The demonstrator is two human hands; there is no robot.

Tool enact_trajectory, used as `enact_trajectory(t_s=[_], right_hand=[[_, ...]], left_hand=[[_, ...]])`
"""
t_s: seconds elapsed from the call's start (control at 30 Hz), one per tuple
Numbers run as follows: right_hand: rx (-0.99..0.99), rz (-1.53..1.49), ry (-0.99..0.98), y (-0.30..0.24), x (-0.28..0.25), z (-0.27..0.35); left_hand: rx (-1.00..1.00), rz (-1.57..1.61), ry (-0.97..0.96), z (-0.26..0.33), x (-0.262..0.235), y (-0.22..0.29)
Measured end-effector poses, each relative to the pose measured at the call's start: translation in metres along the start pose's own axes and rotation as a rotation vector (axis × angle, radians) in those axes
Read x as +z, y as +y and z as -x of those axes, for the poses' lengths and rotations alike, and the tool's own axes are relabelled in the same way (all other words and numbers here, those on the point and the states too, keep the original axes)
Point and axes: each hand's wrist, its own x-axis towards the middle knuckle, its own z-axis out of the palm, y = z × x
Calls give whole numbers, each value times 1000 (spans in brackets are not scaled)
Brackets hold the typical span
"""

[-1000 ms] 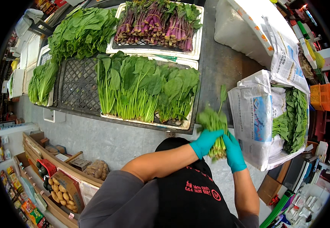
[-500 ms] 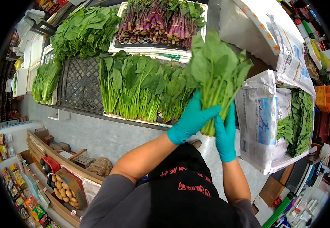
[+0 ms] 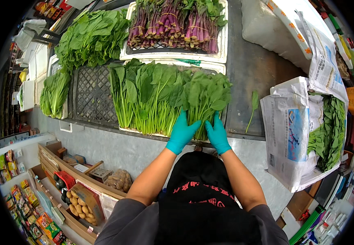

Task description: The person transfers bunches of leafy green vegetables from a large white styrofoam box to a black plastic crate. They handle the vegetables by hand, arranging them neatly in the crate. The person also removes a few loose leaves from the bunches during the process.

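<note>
Between my left hand (image 3: 182, 132) and my right hand (image 3: 217, 136), both in teal gloves, is a bunch of spinach (image 3: 206, 94). The hands cup its stems from either side, with the leaves pointing away from me. The bunch rests at the right end of a white tray (image 3: 156, 133), against upright rows of spinach (image 3: 144, 98) standing stems toward me. A single loose spinach leaf (image 3: 253, 107) lies on the dark counter to the right of the tray.
Purple-stemmed greens (image 3: 173, 28) fill a white crate behind the tray. More leafy greens (image 3: 89, 38) are piled at the left beside a black mesh crate (image 3: 94, 94). At the right, a paper-lined foam box (image 3: 283, 130) holds more spinach. Potatoes (image 3: 79, 206) sit at lower left.
Both hands have carried the spinach bunch left and down from above the counter into the right end of the tray. The loose leaf on the counter now shows.
</note>
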Motion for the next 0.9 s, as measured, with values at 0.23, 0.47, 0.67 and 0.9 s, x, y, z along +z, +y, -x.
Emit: enact_trajectory(t_s=[0.23, 0.47, 0.67, 0.9], right_hand=[[-34, -126, 217, 13, -5, -21], [-69, -240, 196, -15, 0, -42], [-42, -163, 144, -32, 2, -66], [-42, -183, 50, -18, -12, -59]], left_hand=[[341, -423, 247, 33, 7, 12], [352, -576, 158, 20, 44, -24], [243, -678, 161, 2, 70, -32], [326, -548, 292, 39, 33, -18]])
